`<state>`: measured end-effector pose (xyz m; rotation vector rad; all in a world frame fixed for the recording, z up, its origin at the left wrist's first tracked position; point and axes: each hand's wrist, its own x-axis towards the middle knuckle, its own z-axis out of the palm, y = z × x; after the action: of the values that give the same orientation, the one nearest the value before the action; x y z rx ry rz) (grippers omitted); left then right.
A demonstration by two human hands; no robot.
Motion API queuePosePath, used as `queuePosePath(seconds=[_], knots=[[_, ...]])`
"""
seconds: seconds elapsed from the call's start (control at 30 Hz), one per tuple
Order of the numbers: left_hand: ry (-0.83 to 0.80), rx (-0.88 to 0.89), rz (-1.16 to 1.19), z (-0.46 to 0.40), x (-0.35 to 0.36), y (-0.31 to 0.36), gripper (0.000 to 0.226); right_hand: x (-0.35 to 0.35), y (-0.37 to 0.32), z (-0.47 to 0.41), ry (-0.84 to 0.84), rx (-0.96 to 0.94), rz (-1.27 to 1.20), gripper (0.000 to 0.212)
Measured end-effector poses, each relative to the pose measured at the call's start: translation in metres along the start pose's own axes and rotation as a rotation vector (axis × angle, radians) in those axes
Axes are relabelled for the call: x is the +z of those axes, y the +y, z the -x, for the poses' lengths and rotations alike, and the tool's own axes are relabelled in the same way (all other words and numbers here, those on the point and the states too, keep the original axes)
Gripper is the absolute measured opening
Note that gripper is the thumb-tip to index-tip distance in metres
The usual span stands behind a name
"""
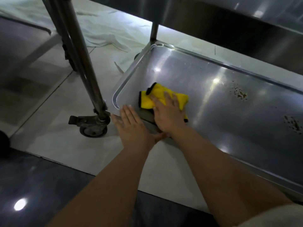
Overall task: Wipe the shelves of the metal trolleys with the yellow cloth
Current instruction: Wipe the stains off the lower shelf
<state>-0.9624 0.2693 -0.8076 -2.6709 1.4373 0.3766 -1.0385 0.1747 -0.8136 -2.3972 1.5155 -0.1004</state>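
The bottom shelf (205, 89) of a metal trolley fills the right half of the view, low over the floor. A folded yellow cloth (148, 99) with a dark edge lies near the shelf's near left corner. My right hand (168, 115) presses flat on the cloth, fingers straight. My left hand (131, 126) rests flat on the shelf's front rim beside it, fingers stretched out. Brown rust-like spots (240, 94) and a second patch (293, 124) mark the shelf to the right.
The trolley's upper shelf (229, 17) hangs above at the top right. A leg and castor wheel (93, 130) stand left of my hands. Another trolley's posts (72, 38) rise at the left. A white sheet (105, 31) lies crumpled on the tiled floor behind.
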Motion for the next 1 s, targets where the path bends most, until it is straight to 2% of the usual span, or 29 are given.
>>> queuePosePath(seconds=[0.07, 0.2, 0.33, 0.47, 0.53, 0.6, 0.67, 0.8, 1.0], knots=[[-0.029, -0.053, 0.033, 0.001, -0.001, 0.001, 0.158, -0.004, -0.002, -0.004, -0.053, -0.11, 0.015, 0.047], [-0.008, -0.061, 0.088, 0.002, 0.002, 0.001, 0.16, -0.02, 0.043, 0.019, -0.094, -0.244, 0.079, 0.049], [-0.025, -0.056, 0.087, 0.002, 0.002, 0.005, 0.157, -0.019, 0.066, 0.045, -0.032, -0.18, 0.058, 0.047], [-0.067, -0.065, 0.085, 0.003, -0.001, 0.007, 0.155, -0.012, 0.015, 0.002, -0.087, -0.029, 0.034, 0.048], [-0.081, -0.08, 0.038, 0.003, -0.001, 0.007, 0.145, -0.006, -0.02, -0.029, -0.134, -0.054, 0.032, 0.053], [-0.074, -0.088, -0.026, 0.0, -0.001, 0.007, 0.125, 0.0, -0.046, -0.054, -0.151, -0.074, 0.037, 0.056], [-0.096, -0.091, -0.044, -0.002, -0.002, 0.008, 0.123, 0.004, -0.049, -0.067, -0.131, -0.082, 0.061, 0.054], [-0.105, -0.093, 0.055, -0.002, -0.003, 0.01, 0.159, -0.004, 0.007, -0.064, -0.02, -0.08, 0.06, 0.051], [-0.12, -0.023, 0.069, -0.004, -0.004, 0.012, 0.153, -0.043, 0.162, -0.003, 0.139, 0.151, 0.148, 0.054]])
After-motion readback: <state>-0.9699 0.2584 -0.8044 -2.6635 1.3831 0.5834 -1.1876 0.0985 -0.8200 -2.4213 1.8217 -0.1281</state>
